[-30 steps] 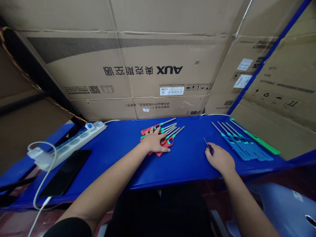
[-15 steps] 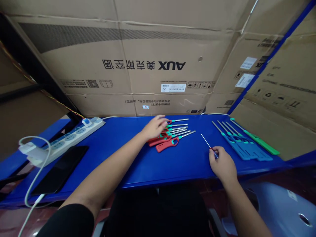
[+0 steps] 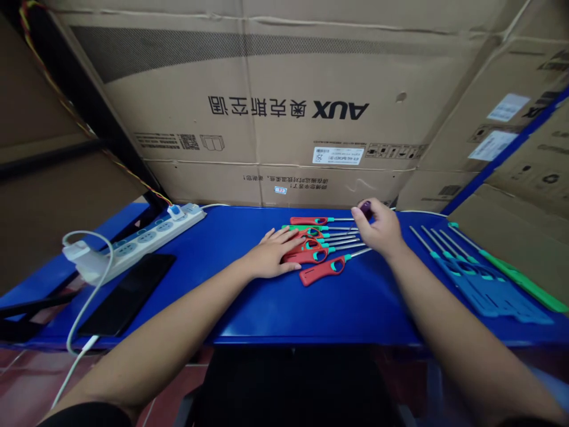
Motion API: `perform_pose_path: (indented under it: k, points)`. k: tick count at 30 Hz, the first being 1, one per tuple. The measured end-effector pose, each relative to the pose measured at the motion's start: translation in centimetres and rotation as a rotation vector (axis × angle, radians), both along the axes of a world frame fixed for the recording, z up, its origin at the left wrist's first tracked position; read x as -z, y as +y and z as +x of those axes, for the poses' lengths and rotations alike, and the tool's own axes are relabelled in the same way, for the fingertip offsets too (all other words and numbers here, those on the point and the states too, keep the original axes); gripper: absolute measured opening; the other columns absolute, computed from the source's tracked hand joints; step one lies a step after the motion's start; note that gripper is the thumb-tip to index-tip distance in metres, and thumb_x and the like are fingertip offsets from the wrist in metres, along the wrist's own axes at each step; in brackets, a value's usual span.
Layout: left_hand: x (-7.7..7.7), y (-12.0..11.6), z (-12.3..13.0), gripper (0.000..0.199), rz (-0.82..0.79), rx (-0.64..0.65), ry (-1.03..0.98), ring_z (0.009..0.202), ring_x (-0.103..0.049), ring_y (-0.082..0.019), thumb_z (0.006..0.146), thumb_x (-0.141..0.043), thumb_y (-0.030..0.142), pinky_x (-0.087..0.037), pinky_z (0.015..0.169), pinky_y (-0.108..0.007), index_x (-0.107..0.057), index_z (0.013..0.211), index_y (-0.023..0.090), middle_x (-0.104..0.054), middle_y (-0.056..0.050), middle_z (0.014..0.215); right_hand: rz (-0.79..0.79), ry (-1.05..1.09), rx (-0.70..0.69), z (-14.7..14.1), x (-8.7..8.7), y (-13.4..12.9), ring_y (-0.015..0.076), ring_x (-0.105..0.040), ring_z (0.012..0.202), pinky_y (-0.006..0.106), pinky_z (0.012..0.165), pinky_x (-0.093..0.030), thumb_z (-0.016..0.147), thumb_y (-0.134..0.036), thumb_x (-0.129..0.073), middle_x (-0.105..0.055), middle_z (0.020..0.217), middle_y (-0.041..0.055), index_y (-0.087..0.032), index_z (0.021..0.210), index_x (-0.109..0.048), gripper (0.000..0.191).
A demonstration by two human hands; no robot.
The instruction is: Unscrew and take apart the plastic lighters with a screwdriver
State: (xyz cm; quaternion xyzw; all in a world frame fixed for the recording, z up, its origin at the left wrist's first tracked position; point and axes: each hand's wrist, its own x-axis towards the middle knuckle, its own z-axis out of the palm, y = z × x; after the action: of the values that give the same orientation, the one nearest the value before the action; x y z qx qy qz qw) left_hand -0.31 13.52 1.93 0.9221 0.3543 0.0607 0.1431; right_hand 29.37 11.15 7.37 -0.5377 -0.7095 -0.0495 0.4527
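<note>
Left hand [image 3: 272,256] is spread open and pressed flat on the red lighters [image 3: 320,270], keeping them steady, while a small dark purple piece [image 3: 366,209] is pinched firmly in the right hand [image 3: 377,228].

Red long-nosed lighters [image 3: 317,270], fanned (teal trim)
</note>
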Motion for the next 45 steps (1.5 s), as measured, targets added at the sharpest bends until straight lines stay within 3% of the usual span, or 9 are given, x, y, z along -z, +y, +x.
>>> perform_pose_path:
  k: [4,9,12,16,23,27,32,39,45]
  points:
    - [-0.2,0.4,-0.5,0.089,0.075,-0.058,-0.138,0.152,-0.02,-0.039,0.082,-0.065,0.067,-0.019,0.121,-0.061,-0.032,0.157,0.031,-0.021,-0.012,0.167,-0.044,-0.069,-0.123,-0.8,1.1,3.5,0.0205,-0.056,0.075,0.035,0.072,-0.046,0.096,-0.036,-0.043,-0.058,0.079,0.0055,-0.023,0.082,-0.051,0.02]
    - [-1.4,1.3,-1.9,0.034,0.06,-0.166,-0.345,0.1,-0.064,-0.023,0.094,-0.054,0.047,-0.05,0.092,-0.039,-0.069,0.107,0.018,-0.068,-0.01,0.106,-0.352,-0.36,-0.428,-0.7,2.8,1.6,0.0186,-0.061,0.079,0.03,0.071,-0.045,0.091,-0.025,-0.051,-0.065,0.092,0.006,-0.022,0.093,-0.062,0.012]
    - [-2.2,1.6,-2.6,0.027,0.025,-0.197,-0.274,0.081,-0.062,-0.019,0.084,-0.067,0.045,-0.049,0.076,-0.032,-0.068,0.088,0.018,-0.067,-0.005,0.086,-0.475,-0.45,-0.459,-1.0,3.0,0.8,0.0182,-0.062,0.08,0.029,0.07,-0.044,0.092,-0.029,-0.054,-0.069,0.093,0.005,-0.022,0.096,-0.066,0.014]
    - [-2.3,0.9,-2.4,0.026,-0.046,-0.223,-0.082,0.074,-0.062,-0.018,0.077,-0.074,0.038,-0.045,0.065,-0.029,-0.068,0.094,0.02,-0.068,-0.002,0.083,-0.501,-0.476,-0.45,-1.7,3.0,0.8,0.0183,-0.064,0.08,0.029,0.068,-0.043,0.094,-0.035,-0.054,-0.072,0.095,0.0054,-0.022,0.097,-0.068,0.019]
    - [-1.2,-0.3,-0.9,0.036,0.088,-0.18,-0.1,0.099,-0.062,-0.025,0.079,-0.068,0.02,-0.051,0.086,-0.037,-0.061,0.115,0.019,-0.066,-0.008,0.105,-0.515,-0.42,-0.384,-1.8,3.2,0.8,0.0235,-0.068,0.1,0.034,0.08,-0.049,0.091,-0.037,-0.06,-0.073,0.115,0.0068,-0.024,0.114,-0.067,0.028]
    - [-1.5,0.2,-1.7,0.044,0.005,-0.03,-0.181,0.11,-0.059,-0.024,0.08,-0.07,0.023,-0.049,0.096,-0.039,-0.06,0.123,0.022,-0.062,-0.008,0.116,-0.563,-0.436,-0.48,-1.6,3.5,1.1,0.0212,-0.069,0.09,0.031,0.076,-0.048,0.091,-0.034,-0.061,-0.075,0.104,0.0063,-0.023,0.108,-0.071,0.023]
    - [-1.2,0.8,-2.0,0.025,-0.099,-0.075,-0.291,0.088,-0.062,-0.018,0.084,-0.071,0.033,-0.051,0.08,-0.033,-0.065,0.105,0.021,-0.066,-0.005,0.099,-0.577,-0.43,-0.513,-1.8,3.8,1.4,0.0174,-0.065,0.077,0.028,0.068,-0.044,0.093,-0.037,-0.06,-0.074,0.091,0.0052,-0.024,0.098,-0.077,0.022]
    - [-0.7,1.1,-1.8,0.065,-0.204,-0.114,-0.323,0.079,-0.061,-0.017,0.074,-0.082,0.04,-0.051,0.072,-0.03,-0.056,0.131,0.021,-0.065,-0.003,0.096,-0.591,-0.413,-0.42,-1.5,4.0,1.7,0.0172,-0.064,0.073,0.028,0.064,-0.043,0.091,-0.037,-0.061,-0.073,0.084,0.004,-0.023,0.089,-0.077,0.021]
    - [-0.6,1.8,-2.2,0.027,0.096,-0.042,-0.322,0.109,-0.059,-0.023,0.097,-0.055,0.034,-0.044,0.102,-0.044,-0.073,0.116,0.026,-0.064,-0.009,0.115,-0.465,-0.345,-0.269,-2.3,4.4,2.0,0.02,-0.068,0.084,0.031,0.069,-0.048,0.092,-0.03,-0.056,-0.075,0.102,0.0079,-0.025,0.115,-0.076,0.031]
